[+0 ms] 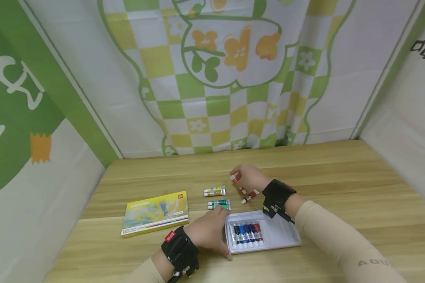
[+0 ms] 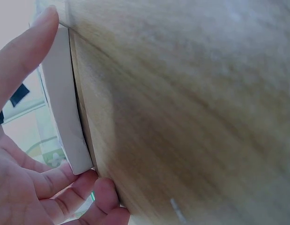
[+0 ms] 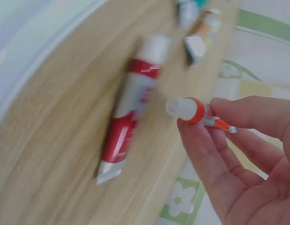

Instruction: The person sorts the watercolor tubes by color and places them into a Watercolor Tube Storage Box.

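My left hand (image 1: 209, 232) grips the left end of a white plastic tray (image 1: 279, 234), thumb at the near corner and fingers at the far one. Several paint tubes (image 1: 248, 232), mostly blue and purple with a reddish one, lie side by side in the tray's left part. Beyond the tray, my right hand (image 1: 253, 179) pinches a small orange-red paint tube (image 3: 196, 111) between thumb and fingers, its white cap towards the wrist camera. Below that hand a dark red paint tube (image 3: 121, 136) lies on the table. Two green tubes (image 1: 218, 204) lie close to my left fingertips.
A yellow box (image 1: 156, 214) with printed artwork lies left of my left hand. Yellow and ochre tubes (image 1: 214, 191) lie paired behind the green ones. The wooden table (image 1: 322, 169) meets a patterned curtain (image 1: 198, 110) at its back edge.
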The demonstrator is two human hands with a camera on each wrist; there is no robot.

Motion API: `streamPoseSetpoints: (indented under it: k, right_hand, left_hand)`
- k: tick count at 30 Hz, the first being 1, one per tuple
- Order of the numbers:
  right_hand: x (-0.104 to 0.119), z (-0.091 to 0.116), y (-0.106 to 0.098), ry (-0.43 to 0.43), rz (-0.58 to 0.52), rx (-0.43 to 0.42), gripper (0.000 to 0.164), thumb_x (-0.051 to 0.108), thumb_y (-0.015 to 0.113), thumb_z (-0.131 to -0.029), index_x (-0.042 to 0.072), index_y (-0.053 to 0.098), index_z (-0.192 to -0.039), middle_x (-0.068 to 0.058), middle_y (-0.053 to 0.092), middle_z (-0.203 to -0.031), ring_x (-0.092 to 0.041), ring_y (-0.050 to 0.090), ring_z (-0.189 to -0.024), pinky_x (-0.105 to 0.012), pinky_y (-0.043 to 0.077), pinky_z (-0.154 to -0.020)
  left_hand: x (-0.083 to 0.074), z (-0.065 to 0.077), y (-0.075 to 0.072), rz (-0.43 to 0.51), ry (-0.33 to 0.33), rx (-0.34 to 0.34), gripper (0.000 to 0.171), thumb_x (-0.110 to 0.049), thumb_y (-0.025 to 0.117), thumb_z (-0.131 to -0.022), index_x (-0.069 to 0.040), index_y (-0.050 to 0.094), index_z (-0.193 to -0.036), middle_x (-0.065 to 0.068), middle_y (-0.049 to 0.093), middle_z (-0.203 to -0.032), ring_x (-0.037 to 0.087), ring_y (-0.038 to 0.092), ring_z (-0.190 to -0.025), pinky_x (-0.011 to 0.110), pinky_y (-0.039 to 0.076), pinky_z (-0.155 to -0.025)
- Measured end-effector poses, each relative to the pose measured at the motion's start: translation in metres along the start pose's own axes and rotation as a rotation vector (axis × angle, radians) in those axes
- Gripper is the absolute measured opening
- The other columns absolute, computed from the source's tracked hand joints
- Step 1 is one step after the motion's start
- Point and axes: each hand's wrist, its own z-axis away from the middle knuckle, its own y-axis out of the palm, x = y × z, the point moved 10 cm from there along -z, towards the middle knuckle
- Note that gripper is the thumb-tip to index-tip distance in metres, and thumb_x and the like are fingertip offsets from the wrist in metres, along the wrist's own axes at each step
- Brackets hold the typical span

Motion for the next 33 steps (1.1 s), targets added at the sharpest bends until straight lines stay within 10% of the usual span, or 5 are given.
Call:
streamPoseSetpoints:
  k: [14,33]
  right_hand:
    - [-0.035,0.061,0.005,0.09,-0.634,0.07,0.034,0.016,0.05,-0.096,0.0,0.055,-0.126,-0.014,0.063,-0.103,-0.016,0.062,-0.082,-0.034,0.056,-0.077]
    - [-0.061,0.127,0.021,0.141,-0.684,0.052,0.026,0.01,0.062,-0.087,-0.003,0.061,-0.109,-0.016,0.059,-0.117,-0.018,0.062,-0.093,-0.033,0.056,-0.08]
  left_hand:
    - [0.001,-0.002,0.003,0.009,0.006,0.012,0.117,-0.057,0.085,-0.048,-0.001,0.036,-0.139,0.013,0.044,-0.131,0.025,0.05,-0.114,0.036,0.046,-0.099]
    - [0.0,-0.004,0.002,0.017,0.01,0.018,0.119,-0.056,0.085,-0.048,0.0,0.035,-0.14,0.014,0.044,-0.131,0.027,0.049,-0.118,0.038,0.044,-0.101]
